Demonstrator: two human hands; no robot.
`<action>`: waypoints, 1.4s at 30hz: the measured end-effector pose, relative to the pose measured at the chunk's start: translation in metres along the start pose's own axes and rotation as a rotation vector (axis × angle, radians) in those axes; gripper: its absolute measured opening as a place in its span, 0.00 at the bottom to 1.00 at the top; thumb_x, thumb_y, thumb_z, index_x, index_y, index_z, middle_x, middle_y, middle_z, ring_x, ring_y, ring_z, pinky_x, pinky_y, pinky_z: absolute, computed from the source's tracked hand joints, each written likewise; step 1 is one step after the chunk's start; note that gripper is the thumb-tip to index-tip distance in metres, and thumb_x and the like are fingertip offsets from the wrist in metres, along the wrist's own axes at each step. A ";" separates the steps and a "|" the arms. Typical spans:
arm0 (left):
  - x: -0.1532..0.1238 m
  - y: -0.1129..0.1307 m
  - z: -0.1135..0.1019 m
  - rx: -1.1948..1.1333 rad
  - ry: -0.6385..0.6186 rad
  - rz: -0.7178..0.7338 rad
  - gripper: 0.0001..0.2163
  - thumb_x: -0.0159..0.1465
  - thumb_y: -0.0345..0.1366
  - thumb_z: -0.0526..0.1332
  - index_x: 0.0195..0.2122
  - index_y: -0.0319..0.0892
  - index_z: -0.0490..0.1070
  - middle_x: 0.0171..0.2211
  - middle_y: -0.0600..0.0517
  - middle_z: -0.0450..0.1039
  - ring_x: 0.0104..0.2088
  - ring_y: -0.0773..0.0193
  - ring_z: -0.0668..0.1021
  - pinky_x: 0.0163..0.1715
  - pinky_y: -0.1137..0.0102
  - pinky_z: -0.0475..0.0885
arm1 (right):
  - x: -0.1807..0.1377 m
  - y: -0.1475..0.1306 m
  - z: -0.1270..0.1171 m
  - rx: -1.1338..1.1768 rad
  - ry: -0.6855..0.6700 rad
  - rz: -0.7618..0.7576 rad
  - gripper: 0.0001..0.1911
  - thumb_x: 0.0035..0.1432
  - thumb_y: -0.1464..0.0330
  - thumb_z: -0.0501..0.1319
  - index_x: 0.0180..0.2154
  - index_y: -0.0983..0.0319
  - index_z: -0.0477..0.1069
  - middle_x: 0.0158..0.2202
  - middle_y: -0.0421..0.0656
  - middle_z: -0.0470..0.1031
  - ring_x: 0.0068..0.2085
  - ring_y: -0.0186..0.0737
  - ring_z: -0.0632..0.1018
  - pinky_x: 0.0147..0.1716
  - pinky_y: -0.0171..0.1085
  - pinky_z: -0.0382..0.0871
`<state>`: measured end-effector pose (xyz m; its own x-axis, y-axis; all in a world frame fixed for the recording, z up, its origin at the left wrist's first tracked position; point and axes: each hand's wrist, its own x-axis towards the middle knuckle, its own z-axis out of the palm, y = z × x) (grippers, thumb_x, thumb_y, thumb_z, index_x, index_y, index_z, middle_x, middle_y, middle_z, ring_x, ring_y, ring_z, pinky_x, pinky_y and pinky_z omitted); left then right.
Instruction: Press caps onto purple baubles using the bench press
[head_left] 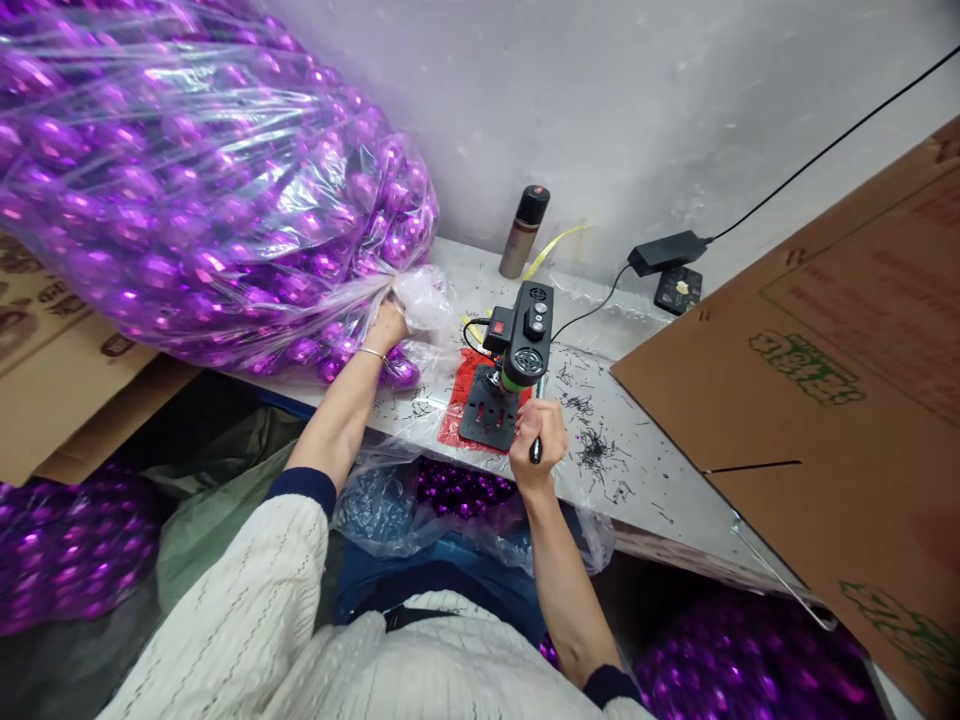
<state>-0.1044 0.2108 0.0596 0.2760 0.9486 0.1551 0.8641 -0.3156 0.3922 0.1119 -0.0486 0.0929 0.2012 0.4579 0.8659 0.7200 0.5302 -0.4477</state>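
Observation:
My left hand (387, 325) reaches into the mouth of a big clear plastic bag (187, 170) full of shiny purple balls, its fingers buried in the plastic and closed around something I cannot make out. My right hand (538, 432) is closed round the black lever handle (535, 450) of a small bench press machine (517, 350). The machine stands on a black base plate (484, 420) over a red mat on the white table (660, 480). One purple ball (401, 372) lies beside my left wrist.
A spray can (523, 232) stands by the wall. A power adapter (666, 252) and cable lie at the back. Cardboard sheets (832, 400) lean at right and left. Black shavings litter the table. More bagged purple balls (457, 488) sit below the table edge.

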 end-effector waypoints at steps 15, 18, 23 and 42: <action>-0.162 0.079 0.000 -1.302 -0.021 -0.198 0.34 0.57 0.46 0.69 0.63 0.46 0.62 0.51 0.45 0.74 0.37 0.61 0.81 0.40 0.65 0.78 | 0.010 -0.002 -0.003 0.005 0.008 0.042 0.14 0.66 0.74 0.51 0.26 0.59 0.61 0.25 0.39 0.67 0.29 0.34 0.71 0.31 0.37 0.64; -0.194 0.098 0.017 -1.626 -0.089 -0.326 0.32 0.56 0.45 0.71 0.61 0.46 0.65 0.49 0.47 0.75 0.39 0.63 0.81 0.41 0.68 0.78 | 0.014 -0.004 -0.003 0.011 0.006 0.058 0.15 0.66 0.73 0.51 0.25 0.58 0.59 0.24 0.39 0.66 0.28 0.34 0.70 0.30 0.37 0.64; -0.212 0.115 0.041 -1.717 -0.194 -0.472 0.26 0.57 0.47 0.71 0.54 0.43 0.72 0.40 0.49 0.78 0.32 0.67 0.80 0.30 0.75 0.76 | 0.014 -0.004 -0.005 0.010 -0.006 0.051 0.14 0.66 0.73 0.51 0.26 0.58 0.60 0.25 0.39 0.66 0.29 0.34 0.70 0.30 0.37 0.63; -0.210 0.084 0.056 -0.835 0.214 -0.196 0.24 0.68 0.44 0.58 0.64 0.46 0.64 0.61 0.44 0.69 0.63 0.53 0.69 0.64 0.58 0.62 | 0.010 -0.002 -0.004 -0.022 -0.004 0.065 0.16 0.67 0.70 0.50 0.25 0.58 0.60 0.25 0.40 0.68 0.29 0.36 0.72 0.31 0.38 0.66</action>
<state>-0.0658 -0.0140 0.0088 -0.0023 0.9888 0.1490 0.2752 -0.1426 0.9508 0.1150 -0.0482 0.1035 0.2455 0.4934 0.8344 0.7201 0.4835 -0.4977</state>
